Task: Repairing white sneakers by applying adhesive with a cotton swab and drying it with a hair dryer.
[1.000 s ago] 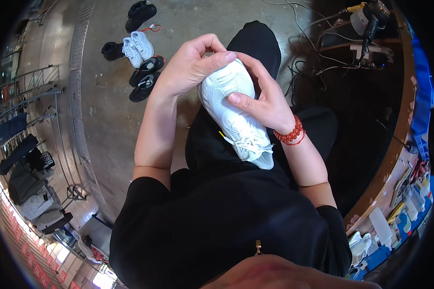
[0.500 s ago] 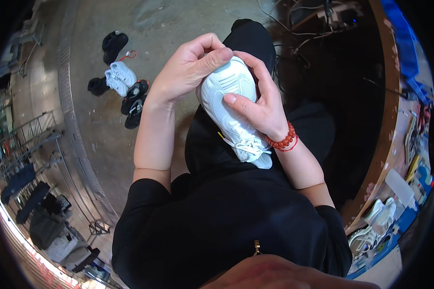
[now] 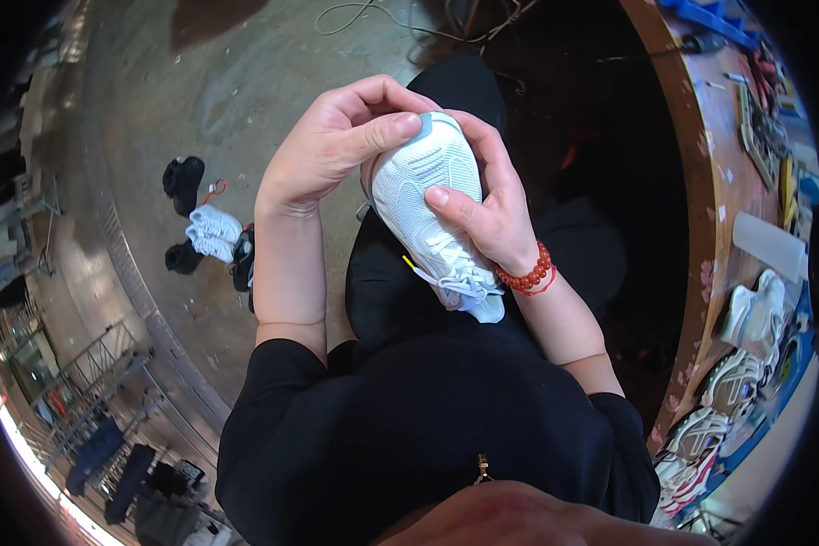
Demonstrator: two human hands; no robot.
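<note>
A white sneaker [image 3: 432, 214] with white laces rests on my lap, toe pointing away from me. My left hand [image 3: 337, 146] wraps over its toe end, thumb pressed across the grey toe cap. My right hand [image 3: 487, 209] grips the shoe's right side, thumb lying on the upper above the laces; a red bead bracelet [image 3: 530, 273] circles that wrist. I wear a black top and black trousers.
Several loose shoes, white and black [image 3: 211, 232], lie on the concrete floor to my left. A wooden workbench [image 3: 714, 209] curves along the right, with more sneakers [image 3: 737, 382] and tools on it. Cables run across the floor ahead. Metal racks [image 3: 82, 391] stand at lower left.
The camera view has shifted, so the hands and shoe sit a little lower and nearer. Both hands keep their hold on the sneaker; the left thumb has slid across the toe.
</note>
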